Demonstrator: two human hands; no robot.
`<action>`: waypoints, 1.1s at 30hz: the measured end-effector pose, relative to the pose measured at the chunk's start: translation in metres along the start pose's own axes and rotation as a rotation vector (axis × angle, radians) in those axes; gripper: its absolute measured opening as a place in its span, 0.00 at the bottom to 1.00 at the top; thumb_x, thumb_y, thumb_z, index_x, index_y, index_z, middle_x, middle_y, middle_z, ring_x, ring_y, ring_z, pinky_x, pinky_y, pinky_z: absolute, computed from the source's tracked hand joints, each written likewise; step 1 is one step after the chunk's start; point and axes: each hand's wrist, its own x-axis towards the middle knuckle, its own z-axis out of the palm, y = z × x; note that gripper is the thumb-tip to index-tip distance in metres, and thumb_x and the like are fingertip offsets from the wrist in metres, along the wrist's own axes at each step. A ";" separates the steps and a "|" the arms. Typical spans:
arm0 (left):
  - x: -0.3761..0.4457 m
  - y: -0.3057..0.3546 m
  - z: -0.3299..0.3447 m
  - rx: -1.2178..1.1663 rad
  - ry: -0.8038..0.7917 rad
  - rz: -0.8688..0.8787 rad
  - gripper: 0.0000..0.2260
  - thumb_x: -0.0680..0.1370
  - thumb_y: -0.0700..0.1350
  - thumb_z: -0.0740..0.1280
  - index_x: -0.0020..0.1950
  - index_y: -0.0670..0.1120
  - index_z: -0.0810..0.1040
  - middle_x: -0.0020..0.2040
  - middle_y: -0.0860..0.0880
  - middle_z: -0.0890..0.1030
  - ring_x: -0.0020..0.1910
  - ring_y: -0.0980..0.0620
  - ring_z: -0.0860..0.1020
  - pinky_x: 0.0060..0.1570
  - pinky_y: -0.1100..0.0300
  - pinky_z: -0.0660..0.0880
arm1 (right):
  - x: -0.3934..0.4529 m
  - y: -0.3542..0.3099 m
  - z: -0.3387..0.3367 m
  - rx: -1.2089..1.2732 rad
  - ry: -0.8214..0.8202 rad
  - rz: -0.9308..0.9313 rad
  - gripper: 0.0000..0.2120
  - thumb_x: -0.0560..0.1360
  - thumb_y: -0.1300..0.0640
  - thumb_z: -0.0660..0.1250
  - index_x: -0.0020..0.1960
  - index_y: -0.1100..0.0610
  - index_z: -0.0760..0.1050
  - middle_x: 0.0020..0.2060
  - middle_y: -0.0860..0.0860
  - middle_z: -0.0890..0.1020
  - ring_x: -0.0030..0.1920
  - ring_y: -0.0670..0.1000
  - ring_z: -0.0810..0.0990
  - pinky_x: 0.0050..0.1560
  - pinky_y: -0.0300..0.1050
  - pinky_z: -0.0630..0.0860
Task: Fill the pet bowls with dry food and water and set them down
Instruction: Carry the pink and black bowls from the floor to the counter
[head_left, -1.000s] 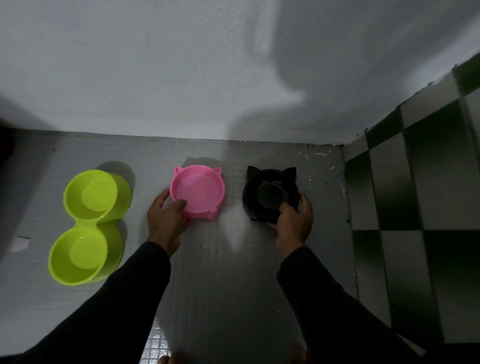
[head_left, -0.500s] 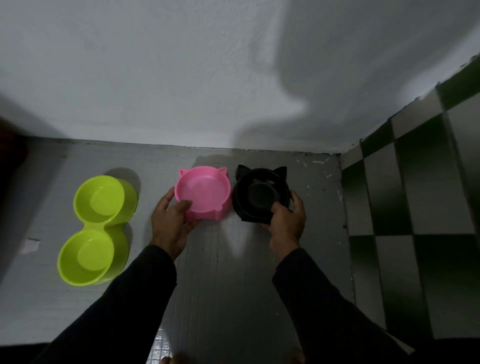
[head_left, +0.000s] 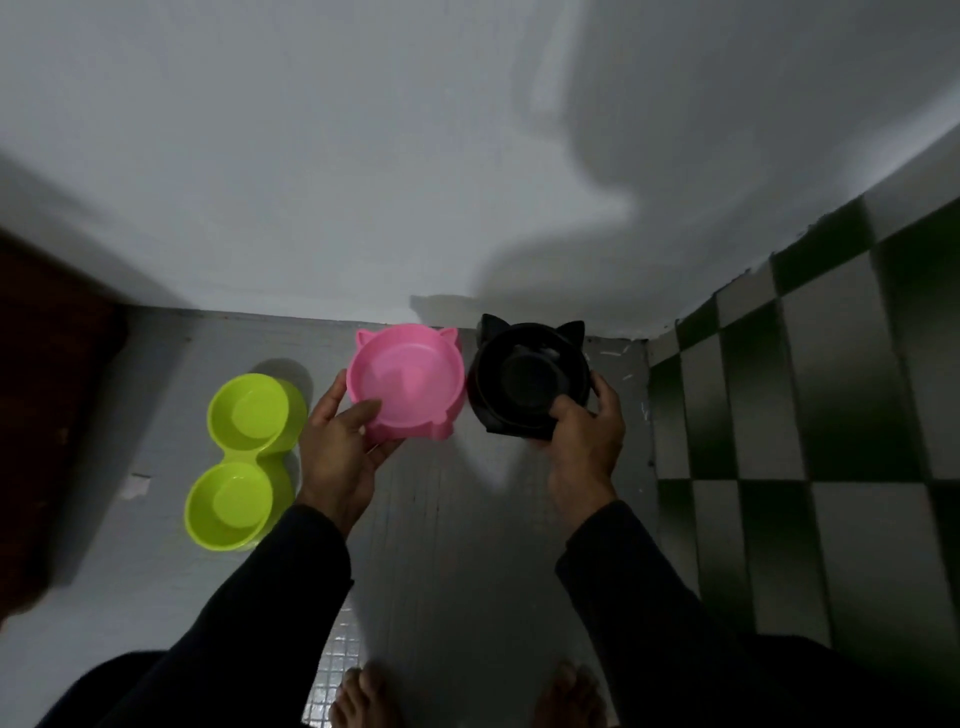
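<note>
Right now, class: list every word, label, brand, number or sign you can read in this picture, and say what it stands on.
None can be read.
pink bowl, in the left hand: no print shows.
black bowl, in the right hand: too dark to tell.
green double bowl: plain.

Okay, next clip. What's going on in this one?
A person standing barefoot in a corner grips a pet bowl in each hand. The left hand holds the pink cat-eared bowl, thumb hooked over its rim. The right hand grips the black cat-eared bowl. The two bowls sit side by side, nearly touching. A green double bowl rests untouched on the floor to the left. The pink and green bowls look empty; the black one is too dark to tell.
</note>
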 end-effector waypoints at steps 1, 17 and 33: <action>-0.012 0.010 0.004 -0.009 0.001 0.003 0.30 0.78 0.31 0.65 0.77 0.53 0.72 0.67 0.42 0.77 0.52 0.40 0.83 0.43 0.50 0.83 | -0.010 -0.011 -0.001 0.014 0.000 0.000 0.34 0.75 0.70 0.65 0.76 0.46 0.67 0.69 0.54 0.74 0.62 0.57 0.79 0.50 0.56 0.85; -0.229 0.177 0.074 0.028 -0.009 0.092 0.26 0.79 0.33 0.65 0.74 0.54 0.75 0.65 0.47 0.79 0.56 0.38 0.84 0.54 0.37 0.82 | -0.198 -0.215 -0.041 0.104 -0.060 -0.029 0.34 0.74 0.73 0.65 0.74 0.47 0.69 0.60 0.49 0.76 0.58 0.54 0.79 0.47 0.56 0.85; -0.428 0.342 0.132 -0.025 -0.078 0.162 0.26 0.78 0.36 0.69 0.74 0.55 0.75 0.69 0.45 0.76 0.56 0.38 0.84 0.44 0.47 0.83 | -0.390 -0.405 -0.083 0.238 -0.125 -0.102 0.32 0.72 0.72 0.68 0.68 0.45 0.72 0.64 0.55 0.77 0.58 0.59 0.81 0.46 0.56 0.85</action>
